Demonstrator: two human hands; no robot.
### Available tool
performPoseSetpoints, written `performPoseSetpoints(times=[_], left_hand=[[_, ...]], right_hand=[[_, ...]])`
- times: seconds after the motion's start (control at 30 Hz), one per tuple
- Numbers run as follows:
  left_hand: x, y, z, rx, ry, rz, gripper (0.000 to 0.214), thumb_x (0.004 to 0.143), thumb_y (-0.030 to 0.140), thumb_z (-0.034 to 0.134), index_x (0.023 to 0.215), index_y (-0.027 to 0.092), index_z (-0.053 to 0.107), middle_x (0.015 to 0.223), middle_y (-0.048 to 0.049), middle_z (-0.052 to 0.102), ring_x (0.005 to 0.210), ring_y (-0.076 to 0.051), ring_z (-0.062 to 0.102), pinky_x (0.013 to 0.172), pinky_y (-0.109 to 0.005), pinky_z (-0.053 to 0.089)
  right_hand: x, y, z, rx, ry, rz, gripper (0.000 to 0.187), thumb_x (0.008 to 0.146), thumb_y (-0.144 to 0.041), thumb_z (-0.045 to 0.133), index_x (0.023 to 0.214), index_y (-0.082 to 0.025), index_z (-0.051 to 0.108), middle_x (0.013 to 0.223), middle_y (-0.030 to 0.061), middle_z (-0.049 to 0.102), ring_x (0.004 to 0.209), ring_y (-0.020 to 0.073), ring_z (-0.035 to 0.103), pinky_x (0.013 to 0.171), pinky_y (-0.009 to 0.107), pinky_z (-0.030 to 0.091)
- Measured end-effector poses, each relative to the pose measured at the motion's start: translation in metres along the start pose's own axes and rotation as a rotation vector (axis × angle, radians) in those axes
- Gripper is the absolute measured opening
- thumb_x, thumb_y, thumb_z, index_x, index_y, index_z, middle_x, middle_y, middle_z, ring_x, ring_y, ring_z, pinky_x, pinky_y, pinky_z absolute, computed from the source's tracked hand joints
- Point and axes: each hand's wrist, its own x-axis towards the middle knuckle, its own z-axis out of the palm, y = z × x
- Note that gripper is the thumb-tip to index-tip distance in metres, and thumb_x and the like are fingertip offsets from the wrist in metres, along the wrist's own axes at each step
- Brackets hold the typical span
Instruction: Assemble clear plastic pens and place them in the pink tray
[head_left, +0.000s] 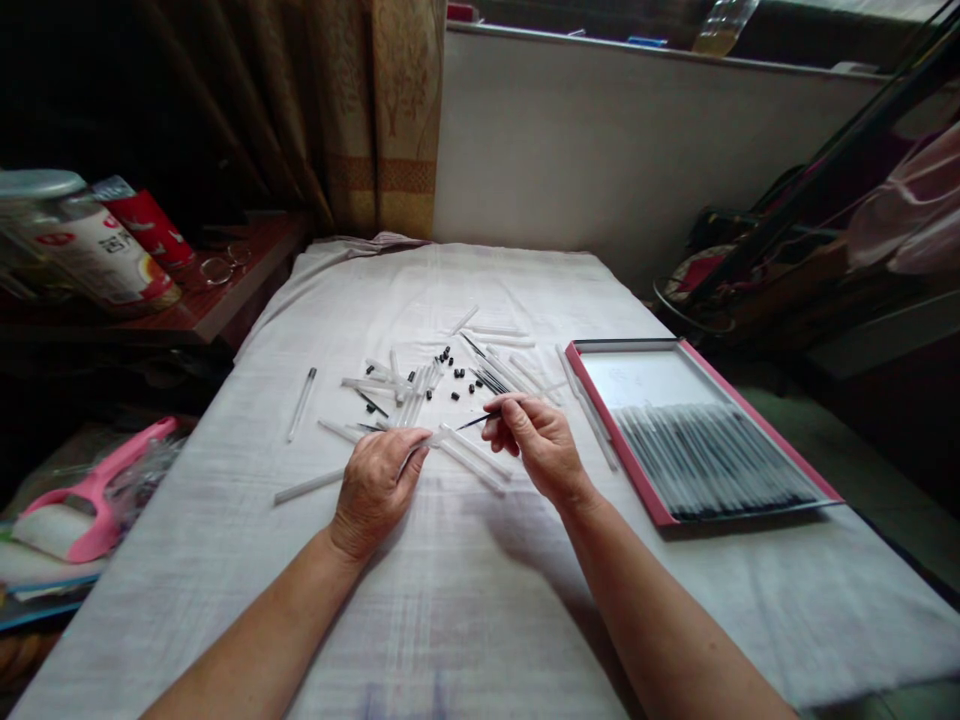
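My left hand [381, 487] is closed around a clear pen barrel [436, 438], whose end shows past the thumb and fingertips. My right hand [538, 440] pinches a thin black pen refill [478, 420], its narrow tip pointing left toward the barrel's end. Whether tip and barrel touch is too small to tell. A frosted tube [309, 487] shows left of my left hand; its other end is hidden. Around both hands lie loose clear barrels [474, 460], dark refills [491, 380] and several small black plugs [459, 373]. One barrel with a black end [302, 405] lies apart at left.
A pink-edged box [652, 480] at right holds rows of pens [712, 460]. White cloth [450, 620] covers the table. Beyond its left side are a side table [225, 315] with a jar [97, 250], and a pink-handled object [105, 490]. A curtain [397, 120] hangs behind.
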Motion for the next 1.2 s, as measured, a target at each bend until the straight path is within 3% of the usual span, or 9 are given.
performPoseSetpoints(times=[0.2, 0.33, 0.47, 0.53, 0.67, 0.87, 1.07, 1.2], left_hand=[[0.002, 0.005, -0.002, -0.013, 0.012, 0.012, 0.016, 0.095, 0.022, 0.052, 0.107, 0.018, 0.06, 0.095, -0.0072, 0.073, 0.086, -0.02, 0.067, 0.08, -0.033, 0.048], [0.002, 0.008, -0.003, -0.043, 0.021, 0.024, 0.016, 0.094, 0.02, 0.053, 0.108, 0.018, 0.06, 0.095, -0.0067, 0.073, 0.087, -0.02, 0.067, 0.081, -0.033, 0.049], [0.001, 0.007, -0.002, -0.06, 0.055, 0.003, 0.016, 0.094, 0.019, 0.052, 0.109, 0.017, 0.059, 0.096, -0.007, 0.073, 0.087, -0.019, 0.067, 0.08, -0.032, 0.05], [0.001, 0.006, -0.001, -0.057, 0.074, -0.015, 0.016, 0.095, 0.02, 0.052, 0.109, 0.017, 0.059, 0.094, -0.0065, 0.072, 0.084, -0.019, 0.067, 0.078, -0.031, 0.051], [0.002, 0.005, -0.002, -0.05, 0.09, -0.017, 0.015, 0.094, 0.021, 0.053, 0.108, 0.018, 0.058, 0.092, -0.0059, 0.072, 0.083, -0.018, 0.067, 0.076, -0.03, 0.051], [0.002, 0.004, -0.002, -0.055, 0.073, -0.027, 0.015, 0.093, 0.02, 0.055, 0.107, 0.02, 0.059, 0.094, -0.0051, 0.072, 0.084, -0.018, 0.068, 0.077, -0.03, 0.052], [0.001, 0.003, -0.002, -0.089, 0.045, -0.041, 0.016, 0.093, 0.018, 0.055, 0.108, 0.019, 0.06, 0.094, -0.0058, 0.072, 0.086, -0.018, 0.068, 0.08, -0.03, 0.053], [0.001, 0.003, -0.001, -0.103, 0.023, -0.045, 0.016, 0.093, 0.019, 0.055, 0.108, 0.02, 0.061, 0.094, -0.0057, 0.072, 0.087, -0.018, 0.068, 0.08, -0.029, 0.054]], right_hand=[[-0.003, 0.01, 0.007, -0.012, -0.058, 0.051, 0.042, 0.082, -0.057, 0.062, 0.087, -0.017, 0.068, 0.062, 0.0014, 0.067, 0.048, 0.009, 0.054, 0.046, 0.022, 0.042], [-0.007, 0.018, 0.014, -0.147, -0.229, 0.091, 0.04, 0.088, -0.052, 0.054, 0.092, -0.016, 0.071, 0.068, 0.0032, 0.068, 0.049, 0.0091, 0.054, 0.048, 0.023, 0.043], [0.002, 0.014, 0.007, -0.484, -0.435, 0.009, 0.026, 0.087, -0.033, 0.058, 0.103, -0.017, 0.07, 0.084, 0.005, 0.071, 0.063, 0.0112, 0.059, 0.059, 0.024, 0.046], [0.014, 0.01, 0.001, -0.711, -0.388, -0.035, 0.029, 0.085, -0.023, 0.059, 0.112, -0.018, 0.068, 0.087, 0.0042, 0.072, 0.067, 0.0122, 0.06, 0.064, 0.025, 0.046], [0.046, 0.012, -0.004, -1.192, -0.211, -0.054, 0.025, 0.088, -0.02, 0.053, 0.104, -0.02, 0.073, 0.102, 0.0082, 0.073, 0.079, 0.0171, 0.065, 0.073, 0.028, 0.046], [0.072, 0.027, 0.019, -1.509, -0.351, 0.005, 0.029, 0.093, -0.028, 0.047, 0.109, -0.021, 0.071, 0.108, 0.012, 0.07, 0.091, 0.0231, 0.067, 0.077, 0.03, 0.047], [0.073, 0.03, 0.022, -1.477, -0.358, 0.023, 0.028, 0.093, -0.021, 0.046, 0.103, -0.015, 0.071, 0.108, 0.0144, 0.069, 0.092, 0.0233, 0.066, 0.079, 0.03, 0.047], [0.053, 0.025, 0.003, -0.943, -0.219, 0.094, 0.026, 0.089, -0.019, 0.052, 0.108, -0.016, 0.068, 0.099, 0.0089, 0.071, 0.079, 0.0158, 0.064, 0.072, 0.027, 0.048]])
